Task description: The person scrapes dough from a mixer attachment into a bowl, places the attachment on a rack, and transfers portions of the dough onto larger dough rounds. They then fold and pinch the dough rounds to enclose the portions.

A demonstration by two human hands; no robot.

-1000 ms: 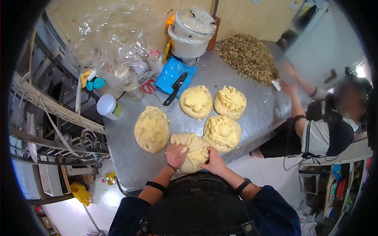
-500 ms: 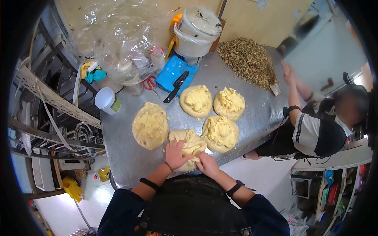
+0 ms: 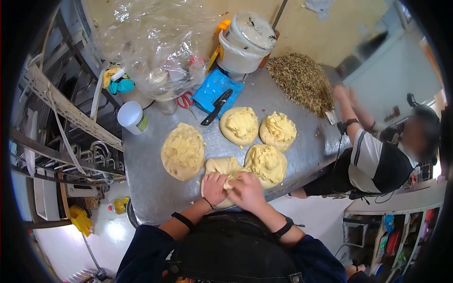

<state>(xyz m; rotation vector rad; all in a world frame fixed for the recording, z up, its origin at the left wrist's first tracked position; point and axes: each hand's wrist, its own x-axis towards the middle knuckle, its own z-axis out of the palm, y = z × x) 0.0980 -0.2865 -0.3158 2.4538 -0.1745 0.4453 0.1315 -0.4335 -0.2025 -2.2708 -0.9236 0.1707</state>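
At the table's near edge, a pale dough piece (image 3: 223, 164) is partly folded over, its top hidden beneath my fingers. My left hand (image 3: 214, 189) lies on its left part with fingers bent and pressed into the dough. From the right, my right hand (image 3: 248, 192) pinches a gathered fold close to my left fingertips. Just behind sits a dough round (image 3: 265, 165) topped with a crumbly yellow mass. Two similar topped rounds, the left one (image 3: 239, 125) and the right one (image 3: 278, 131), lie farther back. A wide flattened dough piece (image 3: 182, 152), spread with yellow, rests at left.
A black knife (image 3: 217, 106) lies on a blue bag (image 3: 218, 89), near red scissors (image 3: 185, 100). White tubs (image 3: 243, 49), a small cup (image 3: 132, 118) and clear plastic (image 3: 155, 42) stand behind. A co-worker (image 3: 377, 151) is beside a nut-like heap (image 3: 302, 82) at right.
My right hand has moved up and inward over the dough, closer to my left hand, bringing the fold's edges together. The view has shifted slightly.
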